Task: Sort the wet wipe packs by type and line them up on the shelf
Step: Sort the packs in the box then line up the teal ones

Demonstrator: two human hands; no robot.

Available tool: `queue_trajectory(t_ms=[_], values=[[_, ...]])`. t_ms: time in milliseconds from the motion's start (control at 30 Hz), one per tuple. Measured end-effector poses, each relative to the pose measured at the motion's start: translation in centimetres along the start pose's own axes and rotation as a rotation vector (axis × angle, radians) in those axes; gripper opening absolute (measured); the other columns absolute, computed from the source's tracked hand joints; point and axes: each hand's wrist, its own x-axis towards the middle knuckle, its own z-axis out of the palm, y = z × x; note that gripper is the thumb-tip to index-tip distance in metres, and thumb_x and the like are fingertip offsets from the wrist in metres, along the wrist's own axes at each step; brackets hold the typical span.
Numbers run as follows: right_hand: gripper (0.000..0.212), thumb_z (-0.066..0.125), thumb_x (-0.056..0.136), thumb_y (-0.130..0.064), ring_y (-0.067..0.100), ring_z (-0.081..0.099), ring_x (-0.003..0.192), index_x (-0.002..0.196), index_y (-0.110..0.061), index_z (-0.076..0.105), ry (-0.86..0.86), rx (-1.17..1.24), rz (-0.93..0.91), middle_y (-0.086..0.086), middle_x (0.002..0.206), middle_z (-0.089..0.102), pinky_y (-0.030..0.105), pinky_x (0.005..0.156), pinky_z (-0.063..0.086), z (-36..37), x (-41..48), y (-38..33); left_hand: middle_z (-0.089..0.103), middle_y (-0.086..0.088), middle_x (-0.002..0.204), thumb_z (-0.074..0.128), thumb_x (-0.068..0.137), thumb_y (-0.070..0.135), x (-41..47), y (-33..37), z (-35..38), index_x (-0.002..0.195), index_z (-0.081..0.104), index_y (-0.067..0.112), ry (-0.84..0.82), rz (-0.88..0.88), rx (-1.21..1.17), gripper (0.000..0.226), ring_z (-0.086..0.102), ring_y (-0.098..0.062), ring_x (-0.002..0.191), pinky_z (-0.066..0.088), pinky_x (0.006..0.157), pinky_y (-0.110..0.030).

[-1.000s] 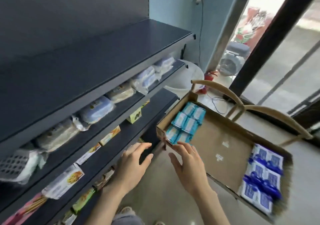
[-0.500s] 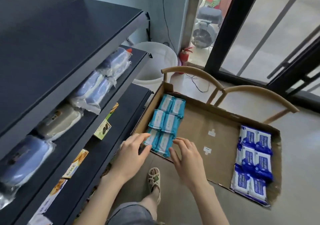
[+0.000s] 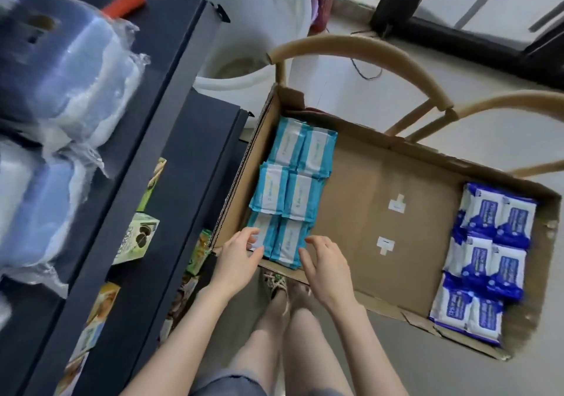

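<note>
Now L grip (image 3: 241, 253) on nearest teal packs (image 3: 279, 243), R grip (image 3: 325, 261) just beside.

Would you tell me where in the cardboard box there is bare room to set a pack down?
The middle floor of the brown cardboard box is bare, between the teal wet wipe packs at its left and the dark blue packs at its right. Both ends are crowded.
</note>
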Motion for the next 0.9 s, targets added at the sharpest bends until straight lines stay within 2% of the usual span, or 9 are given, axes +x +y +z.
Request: queue_trajectory(t_ms=[233,333,400,600,733,833,900], values=[[0.041,0.048,0.097,-0.028,0.022,0.05,0.118,0.131,-0.006,0.046,-0.165,0.091,0.216,0.009,0.128,0.053,0.027,0.093,0.036,7.0,7.2,4.6,0.047,-0.012,0.129,0.057,0.09,0.009,8.9,-4.6,5.0,0.134,0.044,0.007,-0.047,-0.219,0.003,0.046,0.048,-0.023,0.116,0.029,0.088,-0.016],[0.043,0.056,0.094,-0.026,0.023,0.05,0.116,0.131,-0.007,0.044,-0.178,0.146,0.28,0.009,0.126,0.051,0.03,0.094,0.039,9.5,9.5,6.3,0.043,-0.014,0.134,0.06,0.089,0.014,11.8,-6.4,6.6,0.138,0.038,0.006,-0.05,-0.31,0.022,0.055,0.045,-0.028,0.121,0.034,0.099,-0.029],[0.045,0.061,0.09,-0.024,0.022,0.05,0.113,0.129,-0.009,0.043,-0.145,0.183,0.315,0.008,0.122,0.049,0.034,0.093,0.044,10.9,10.6,7.1,0.044,-0.016,0.133,0.064,0.087,0.018,13.2,-7.3,7.5,0.136,0.039,0.005,-0.047,-0.347,0.056,0.057,0.045,-0.031,0.121,0.036,0.1,-0.037],[0.057,0.074,0.079,-0.025,0.023,0.047,0.11,0.123,-0.005,0.043,0.016,0.236,0.488,0.009,0.118,0.047,0.037,0.09,0.044,14.1,11.9,8.2,0.052,-0.009,0.113,0.07,0.083,0.022,15.0,-8.4,8.8,0.107,0.049,0.009,0.047,-0.371,0.108,0.034,0.051,-0.026,0.102,0.03,0.074,-0.027],[0.049,0.078,0.076,-0.026,0.02,0.055,0.097,0.107,-0.013,0.042,0.043,0.373,0.617,0.003,0.109,0.055,0.029,0.079,0.042,14.8,12.1,8.5,0.056,-0.006,0.101,0.072,0.081,0.024,15.2,-9.0,9.1,0.093,0.051,0.012,0.032,-0.367,0.113,0.027,0.052,-0.023,0.09,0.036,0.073,-0.031],[0.035,0.079,0.074,-0.022,0.017,0.052,0.076,0.088,-0.015,0.048,0.027,0.431,0.649,-0.001,0.085,0.056,0.021,0.066,0.04,14.7,12.3,8.6,0.063,-0.003,0.092,0.074,0.079,0.023,15.4,-9.0,8.7,0.091,0.062,0.009,-0.006,-0.381,0.028,0.023,0.058,-0.019,0.084,0.045,0.07,-0.031],[0.032,0.079,0.074,-0.019,0.013,0.041,0.06,0.072,-0.013,0.047,0.016,0.482,0.642,-0.002,0.068,0.048,0.016,0.052,0.035,14.3,12.2,8.6,0.064,0.0,0.086,0.074,0.08,0.022,15.0,-8.7,8.3,0.091,0.065,0.009,-0.031,-0.401,-0.052,0.02,0.057,-0.016,0.08,0.042,0.065,-0.025]])
